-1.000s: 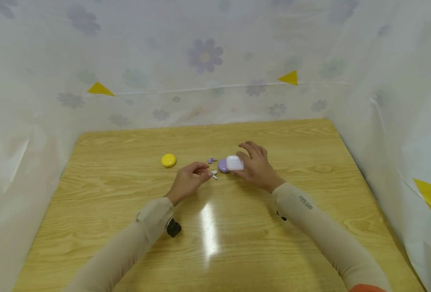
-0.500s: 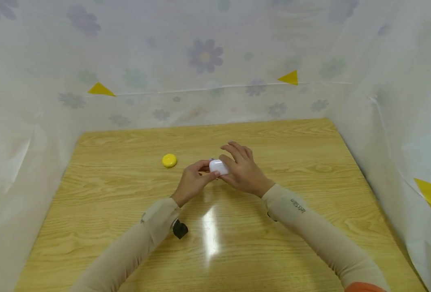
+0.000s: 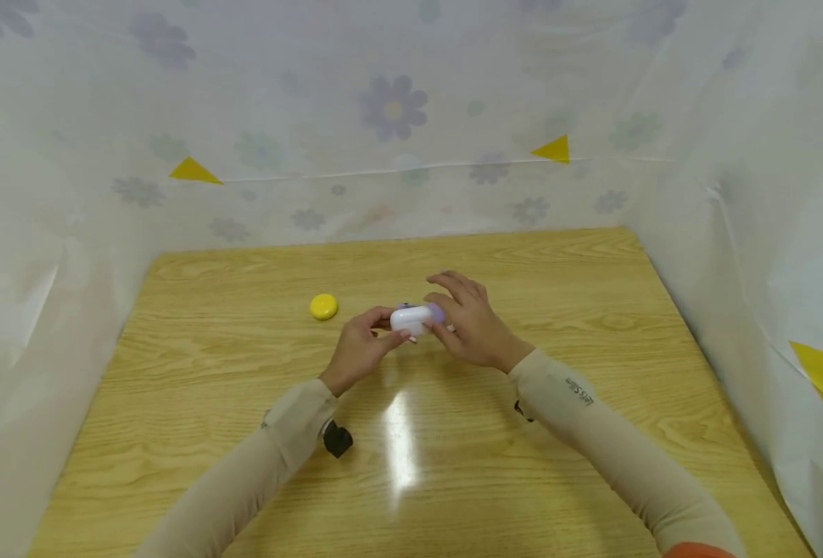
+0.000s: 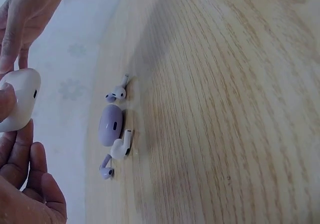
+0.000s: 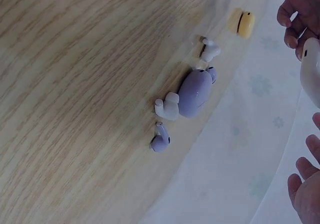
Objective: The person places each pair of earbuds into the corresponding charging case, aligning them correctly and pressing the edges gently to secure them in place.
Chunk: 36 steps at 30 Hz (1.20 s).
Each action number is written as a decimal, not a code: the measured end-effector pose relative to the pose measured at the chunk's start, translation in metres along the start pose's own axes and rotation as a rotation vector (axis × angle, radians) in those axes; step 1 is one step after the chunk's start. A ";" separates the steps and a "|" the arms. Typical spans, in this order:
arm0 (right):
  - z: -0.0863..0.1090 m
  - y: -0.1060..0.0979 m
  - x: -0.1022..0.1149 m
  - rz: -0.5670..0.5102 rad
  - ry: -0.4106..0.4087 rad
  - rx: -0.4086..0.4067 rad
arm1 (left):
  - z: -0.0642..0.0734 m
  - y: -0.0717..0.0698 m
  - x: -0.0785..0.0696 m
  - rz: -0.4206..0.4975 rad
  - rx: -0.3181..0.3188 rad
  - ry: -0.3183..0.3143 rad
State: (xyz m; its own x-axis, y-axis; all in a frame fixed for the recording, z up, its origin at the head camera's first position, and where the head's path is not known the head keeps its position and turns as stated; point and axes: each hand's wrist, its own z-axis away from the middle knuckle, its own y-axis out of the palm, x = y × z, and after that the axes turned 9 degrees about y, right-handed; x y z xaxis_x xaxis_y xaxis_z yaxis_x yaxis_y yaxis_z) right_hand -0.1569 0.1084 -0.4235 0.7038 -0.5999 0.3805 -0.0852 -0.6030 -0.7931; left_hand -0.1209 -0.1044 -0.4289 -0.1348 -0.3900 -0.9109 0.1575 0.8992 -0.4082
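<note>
A white earbud case [image 3: 408, 319] is held above the table in my left hand [image 3: 363, 345]; the left wrist view shows the thumb pressing the face of the case [image 4: 22, 101]. My right hand [image 3: 470, 329] is at the right end of the case, thumb and forefinger apart, with the fingertips close to or just touching it. Beneath the hands lies a purple earbud case [image 5: 195, 94]. Around it on the table are two white earbuds, one white earbud [image 5: 169, 107] and another white earbud [image 5: 210, 50], and two purple earbuds, a purple earbud [image 5: 160, 140] and another purple earbud [image 5: 212, 73].
A round yellow case [image 3: 324, 307] sits on the wooden table [image 3: 244, 279], left of the hands. Flower-patterned white sheeting [image 3: 411, 194] hangs behind the table and along both sides, with yellow triangles stuck to it.
My right hand has carried the white case left from above the purple case. My left hand, earlier beside the white earbud, now holds the case, and the right fingers have loosened.
</note>
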 end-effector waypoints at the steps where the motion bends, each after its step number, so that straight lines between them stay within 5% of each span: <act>1: 0.000 0.000 0.000 -0.003 0.002 0.011 | 0.000 0.000 0.001 0.000 0.001 0.003; 21: -0.004 -0.001 0.003 -0.116 0.080 0.173 | 0.002 0.001 0.003 -0.025 0.017 0.005; 36: -0.011 0.002 0.000 -0.081 0.041 0.090 | 0.003 0.001 0.001 -0.027 0.009 0.011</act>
State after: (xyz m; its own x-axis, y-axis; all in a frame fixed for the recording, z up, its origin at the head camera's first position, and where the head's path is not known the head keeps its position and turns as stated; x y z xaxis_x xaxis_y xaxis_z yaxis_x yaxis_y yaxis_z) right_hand -0.1643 0.1011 -0.4201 0.6764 -0.5733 0.4623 0.0353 -0.6018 -0.7979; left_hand -0.1181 -0.1043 -0.4307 -0.1503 -0.4121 -0.8987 0.1627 0.8863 -0.4336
